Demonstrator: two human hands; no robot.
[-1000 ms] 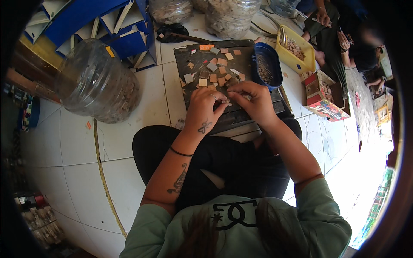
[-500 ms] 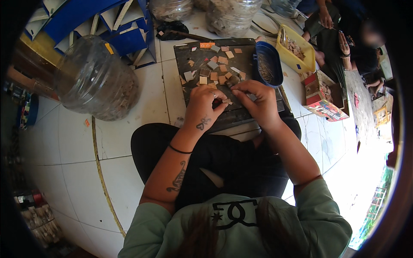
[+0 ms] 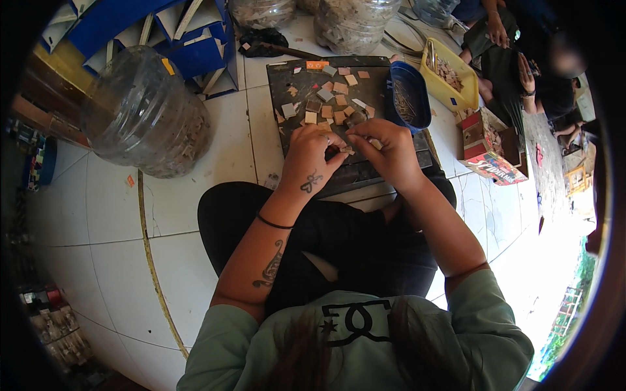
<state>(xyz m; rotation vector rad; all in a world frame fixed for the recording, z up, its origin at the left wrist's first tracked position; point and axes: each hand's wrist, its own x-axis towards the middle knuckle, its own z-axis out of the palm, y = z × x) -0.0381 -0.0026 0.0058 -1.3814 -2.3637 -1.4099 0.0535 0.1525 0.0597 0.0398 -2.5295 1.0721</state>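
Note:
My left hand [image 3: 313, 153] is closed, thumb against fingers, on a small tan piece [image 3: 347, 150] over the near part of a dark board [image 3: 284, 81]. Just to its right, my right hand [image 3: 389, 148] pinches with thumb and forefinger. What sits in that pinch is too small to make out. The fingertips of both hands are close together but apart. Small square chips [image 3: 340, 88] in tan, orange, grey and brown lie scattered on the board beyond my hands. A rounded brownish object [image 3: 356, 118] lies just past my right fingertips.
At the board's right stand a blue tray [image 3: 427, 85] of thin sticks or nails, a yellow bin [image 3: 464, 101] of chips and an open printed box [image 3: 486, 151]. A large clear plastic jar [image 3: 147, 111] stands left. Another person's hand [image 3: 525, 73] shows at upper right.
The whole view has shifted slightly. My right hand has tilted a little, its fingertips nearer the left hand. The left hand keeps its hold on the small piece.

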